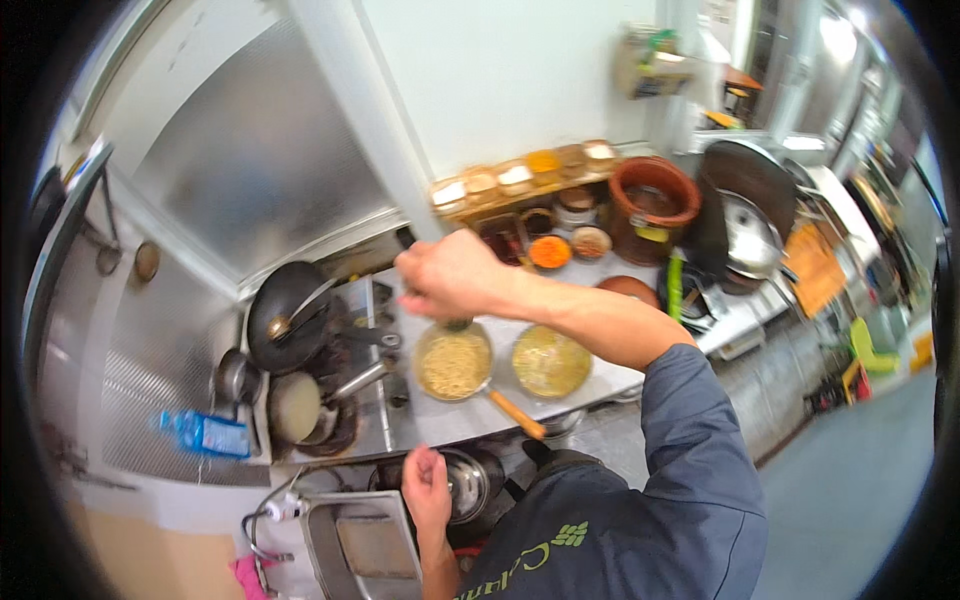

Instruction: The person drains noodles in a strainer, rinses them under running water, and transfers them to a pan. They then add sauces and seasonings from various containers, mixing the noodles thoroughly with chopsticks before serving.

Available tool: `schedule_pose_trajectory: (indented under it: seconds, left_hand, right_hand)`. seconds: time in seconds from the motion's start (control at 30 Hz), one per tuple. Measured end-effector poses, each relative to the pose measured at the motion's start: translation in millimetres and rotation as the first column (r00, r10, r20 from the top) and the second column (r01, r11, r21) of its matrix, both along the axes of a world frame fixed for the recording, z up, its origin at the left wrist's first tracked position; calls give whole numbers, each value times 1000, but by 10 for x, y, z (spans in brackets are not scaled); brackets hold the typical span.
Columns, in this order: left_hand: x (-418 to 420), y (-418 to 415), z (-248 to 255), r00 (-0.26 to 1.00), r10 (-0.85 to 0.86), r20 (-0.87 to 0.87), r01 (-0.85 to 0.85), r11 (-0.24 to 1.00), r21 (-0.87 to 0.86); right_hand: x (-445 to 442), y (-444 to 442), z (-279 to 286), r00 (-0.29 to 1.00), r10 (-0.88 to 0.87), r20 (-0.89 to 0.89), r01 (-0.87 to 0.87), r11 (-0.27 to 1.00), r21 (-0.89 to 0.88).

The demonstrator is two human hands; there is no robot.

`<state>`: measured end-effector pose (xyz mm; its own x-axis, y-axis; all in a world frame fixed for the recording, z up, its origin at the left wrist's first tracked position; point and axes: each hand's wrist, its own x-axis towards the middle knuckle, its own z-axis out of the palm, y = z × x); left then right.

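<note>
My right hand (446, 277) is a blurred fist above the far rim of a pan of noodles (454, 364) with a wooden handle (517, 414). A dark tip shows above the fist and a dark end below it; whether both belong to one held tool I cannot tell. To the right, under my right forearm, stands a round bowl of yellowish food (551, 361). My left hand (426, 480) is low at the front, fingers curled and nothing visible in them, beside a sink (364, 544) and a metal pot lid (466, 486).
On the stove at left are a black wok (289, 315) with a ladle and a pot of pale liquid (296, 409); a blue bottle (214, 435) is near. Seasoning containers (517, 180) line the wall. A brown crock (651, 206) and a wooden board (814, 270) are at right.
</note>
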<state>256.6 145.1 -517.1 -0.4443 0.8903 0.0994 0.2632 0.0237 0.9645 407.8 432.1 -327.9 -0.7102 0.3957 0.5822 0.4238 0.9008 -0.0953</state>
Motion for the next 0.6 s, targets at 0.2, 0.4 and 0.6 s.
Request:
schedule_pose_trajectory:
  seconds: [0.2, 0.4, 0.6]
  left_hand:
    - [1043, 552, 824, 950, -215, -225, 227, 974, 27]
    - [1311, 362, 756, 720, -653, 235, 637, 756, 151]
    - [1477, 730, 883, 337, -787, 516, 883, 454, 116]
  right_hand:
    - [811, -1091, 58, 997, 75, 17, -72, 988, -137]
    - [1451, -1360, -24, 998, 3, -66, -12, 991, -130]
    - [1992, -1032, -282, 914, -7, -405, -120, 950, -287]
